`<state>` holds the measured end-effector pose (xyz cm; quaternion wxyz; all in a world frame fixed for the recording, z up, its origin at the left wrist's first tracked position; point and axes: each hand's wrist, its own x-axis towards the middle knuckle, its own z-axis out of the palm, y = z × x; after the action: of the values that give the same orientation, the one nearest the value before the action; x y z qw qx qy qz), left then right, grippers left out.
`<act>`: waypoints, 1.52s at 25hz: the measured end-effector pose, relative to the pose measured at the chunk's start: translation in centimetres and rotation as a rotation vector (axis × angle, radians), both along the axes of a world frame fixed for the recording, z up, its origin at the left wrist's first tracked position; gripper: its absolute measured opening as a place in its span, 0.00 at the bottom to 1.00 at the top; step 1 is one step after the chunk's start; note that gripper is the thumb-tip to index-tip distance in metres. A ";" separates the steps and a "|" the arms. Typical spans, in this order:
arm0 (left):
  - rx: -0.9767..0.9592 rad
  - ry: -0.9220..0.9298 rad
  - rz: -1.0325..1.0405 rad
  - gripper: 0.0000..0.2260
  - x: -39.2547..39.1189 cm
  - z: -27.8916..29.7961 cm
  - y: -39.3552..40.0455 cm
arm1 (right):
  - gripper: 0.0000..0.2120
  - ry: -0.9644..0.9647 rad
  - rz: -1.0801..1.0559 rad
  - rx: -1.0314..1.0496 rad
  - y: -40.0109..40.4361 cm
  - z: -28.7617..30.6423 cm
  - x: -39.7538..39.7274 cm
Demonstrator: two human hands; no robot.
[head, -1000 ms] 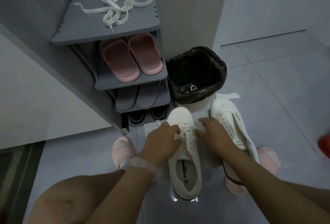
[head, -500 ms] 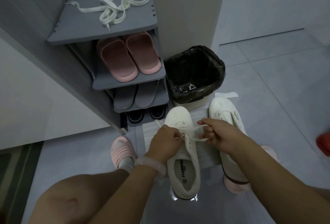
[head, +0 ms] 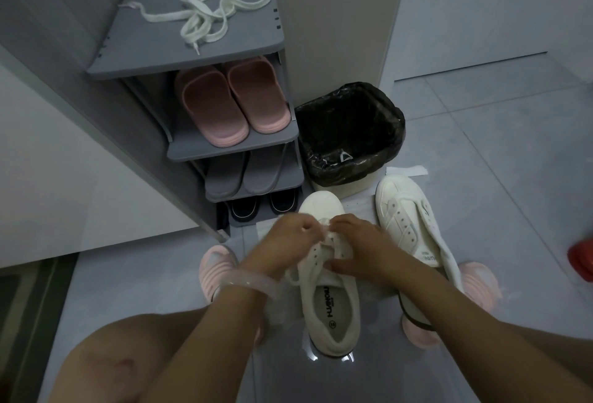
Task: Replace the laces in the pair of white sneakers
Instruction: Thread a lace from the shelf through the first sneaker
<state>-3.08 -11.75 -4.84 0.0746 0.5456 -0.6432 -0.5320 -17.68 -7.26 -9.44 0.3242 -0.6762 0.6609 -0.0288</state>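
Two hands meet over the near white sneaker [head: 330, 303] at 6 o'clock: the left hand [head: 285, 242] and the right hand [head: 359, 242] both pinch its blurred lace [head: 325, 232] with curled fingers, while the second sneaker [head: 407, 219] lies laceless at 4 o'clock. At 12 o'clock a grey shoe rack [head: 224, 149] holds loose laces [head: 208, 14] on top, pink slippers [head: 231, 104] below, then grey slippers [head: 244, 174] and half-hidden dark shoes [head: 263, 207]. Beside it a black-lined bin [head: 349, 133] holds contents too dark to make out.
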 end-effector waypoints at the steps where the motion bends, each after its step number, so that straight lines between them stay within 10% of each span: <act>1: 0.056 0.113 0.033 0.10 0.6 1.9 -0.4 | 0.35 -0.001 -0.005 0.009 -0.1 -0.1 -0.1; 9: 0.292 0.423 -0.166 0.14 3.9 7.6 -1.1 | 0.34 -0.019 -0.001 0.035 -0.1 0.2 0.1; 14: 0.283 0.297 -0.369 0.13 4.2 7.8 -1.2 | 0.25 -0.198 -0.081 0.009 -0.2 -0.1 -0.2; 20: -0.141 -0.400 -0.549 0.14 3.2 2.4 -1.8 | 0.08 -0.112 -0.243 -0.138 0.3 0.2 0.1; 38: -0.295 -0.466 -0.425 0.17 -0.1 -2.0 1.5 | 0.03 0.139 -0.083 -0.096 0.2 0.7 2.0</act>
<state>-3.16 -10.25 -6.86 -0.1084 0.4894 -0.8123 -0.2981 -15.73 -7.04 -8.71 0.2433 -0.6633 0.7072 -0.0265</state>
